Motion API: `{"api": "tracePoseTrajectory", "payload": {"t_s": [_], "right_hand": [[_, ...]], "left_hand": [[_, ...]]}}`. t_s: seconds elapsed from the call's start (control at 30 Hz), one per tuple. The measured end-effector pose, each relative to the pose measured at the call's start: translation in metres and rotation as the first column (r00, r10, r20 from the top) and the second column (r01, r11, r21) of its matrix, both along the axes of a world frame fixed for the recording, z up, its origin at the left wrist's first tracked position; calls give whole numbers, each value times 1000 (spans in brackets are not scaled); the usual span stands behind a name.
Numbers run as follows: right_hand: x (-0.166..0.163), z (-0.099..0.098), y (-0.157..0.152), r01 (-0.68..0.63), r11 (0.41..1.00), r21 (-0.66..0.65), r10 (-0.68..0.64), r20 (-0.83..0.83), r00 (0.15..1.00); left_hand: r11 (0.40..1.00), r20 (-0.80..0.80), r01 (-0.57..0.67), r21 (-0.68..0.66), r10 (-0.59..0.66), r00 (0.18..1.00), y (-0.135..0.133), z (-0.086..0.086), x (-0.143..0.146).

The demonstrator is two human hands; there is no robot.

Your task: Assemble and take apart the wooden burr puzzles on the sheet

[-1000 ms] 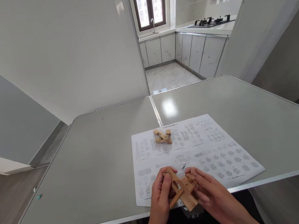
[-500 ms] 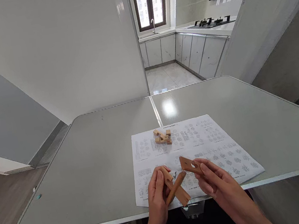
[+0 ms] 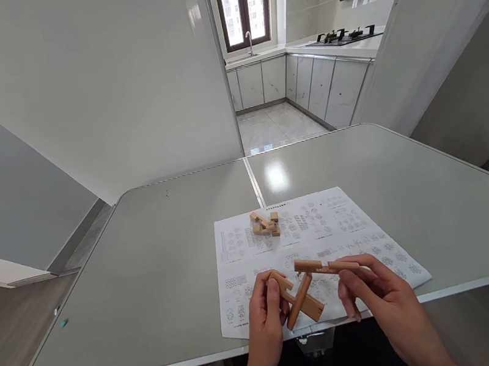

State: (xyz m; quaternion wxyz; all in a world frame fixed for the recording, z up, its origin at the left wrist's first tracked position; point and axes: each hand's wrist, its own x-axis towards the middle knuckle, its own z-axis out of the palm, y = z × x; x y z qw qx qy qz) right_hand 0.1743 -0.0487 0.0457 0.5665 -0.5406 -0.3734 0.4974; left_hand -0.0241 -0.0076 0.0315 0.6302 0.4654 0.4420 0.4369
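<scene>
My left hand (image 3: 265,319) is closed on two crossed wooden puzzle pieces: a flat notched one (image 3: 313,307) and a narrower rod (image 3: 299,303) lying across it. Between the thumb and fingers of my right hand (image 3: 386,300) is another wooden puzzle piece (image 3: 308,265), seen nearly edge-on with a notch in its middle. Its left end sits just above the rod's upper tip; whether they touch I cannot tell. Both hands are over the near part of a printed instruction sheet (image 3: 291,243) covered in small line drawings.
Several small pale wooden blocks (image 3: 264,227) lie in a cluster on the upper part of the sheet, seemingly in clear plastic. The grey-green table (image 3: 149,284) has a metal edge and a seam. A small teal bit (image 3: 64,323) lies near its left edge.
My left hand has shifted right with the crossed pieces. My right hand has also moved right and turned its piece from showing its holed face to nearly edge-on.
</scene>
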Motion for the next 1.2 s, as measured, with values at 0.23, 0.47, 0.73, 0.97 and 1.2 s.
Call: {"api": "tracePoseTrajectory", "payload": {"t_s": [0.23,0.47,0.73,0.97,1.2], "right_hand": [[-3,4,4,-18,1000,24,24,-280,960],[0,5,8,-5,1000,1,5,-308,951],[-6,10,3,67,993,93,-76,97,992],[-8,9,0,53,987,151,-85,213,973],[-12,10,-4,-11,992,124,-11,171,985]], "left_hand": [[1000,-3,18,1,-17,1000,1,2,0],[1000,-13,20,-4,-20,1000,2,2,0],[1000,-22,31,4,-31,999,1,1,-1],[999,-37,31,8,-31,999,2,0,-1],[999,-6,38,-9,-38,999,3,3,-1]]}}
